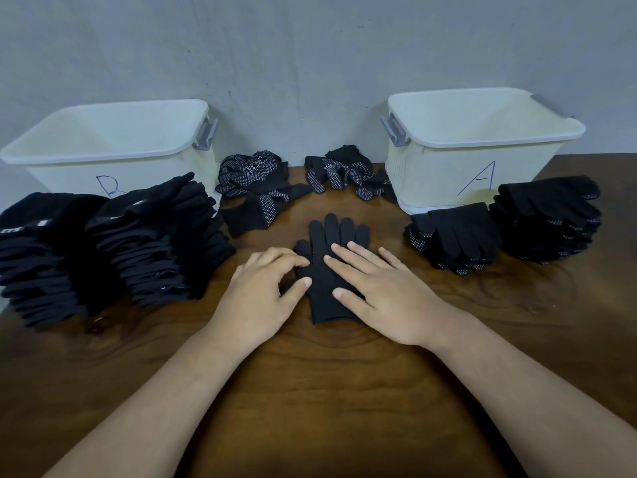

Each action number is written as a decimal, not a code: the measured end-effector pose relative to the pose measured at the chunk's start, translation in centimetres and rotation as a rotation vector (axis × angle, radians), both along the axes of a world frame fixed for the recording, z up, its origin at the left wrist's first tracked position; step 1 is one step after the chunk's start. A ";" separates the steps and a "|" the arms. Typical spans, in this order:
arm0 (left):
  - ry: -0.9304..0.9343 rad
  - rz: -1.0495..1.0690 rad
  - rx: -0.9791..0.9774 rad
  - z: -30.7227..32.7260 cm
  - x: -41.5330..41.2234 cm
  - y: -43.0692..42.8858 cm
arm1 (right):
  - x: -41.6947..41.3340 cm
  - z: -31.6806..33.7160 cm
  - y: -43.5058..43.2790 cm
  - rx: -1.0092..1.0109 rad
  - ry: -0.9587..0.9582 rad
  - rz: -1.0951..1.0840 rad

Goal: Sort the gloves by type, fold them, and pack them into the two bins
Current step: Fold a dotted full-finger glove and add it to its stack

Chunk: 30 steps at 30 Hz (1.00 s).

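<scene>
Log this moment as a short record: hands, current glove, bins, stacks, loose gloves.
glove: black, flat on table, cuff toward person
left hand: fingertips touch glove's left edge; grip unclear
right hand: flat, pressing the glove
bin B: left, no gloves visible inside
bin A: right, same
stacks: folded black gloves before bin B; dotted gloves before bin A
loose gloves: dotted heap between bins

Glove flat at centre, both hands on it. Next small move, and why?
Probably fold it: the glove lies flat and unfolded, fingers outstretched. The right hand presses it flat and the left hand has fingertips at its thumb edge, so that side could be brought over. White dots at its edge suggest it then joins the dotted stack by bin A.
</scene>
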<state>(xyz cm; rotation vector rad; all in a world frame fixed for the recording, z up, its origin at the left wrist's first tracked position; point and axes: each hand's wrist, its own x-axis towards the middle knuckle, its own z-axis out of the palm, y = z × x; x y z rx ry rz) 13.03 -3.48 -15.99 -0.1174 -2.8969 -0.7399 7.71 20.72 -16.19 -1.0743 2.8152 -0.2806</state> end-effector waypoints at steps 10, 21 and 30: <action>0.105 -0.096 -0.297 -0.2 -0.2 1.3 | -0.1 -0.2 0.0 0.038 -0.002 -0.085; -0.100 -0.123 -0.115 -0.5 -0.7 0.1 | -0.2 -0.1 0.5 0.043 0.013 -0.109; 0.106 -0.136 0.122 0.5 0.2 -0.6 | 0.4 -0.2 1.0 -0.443 0.076 0.100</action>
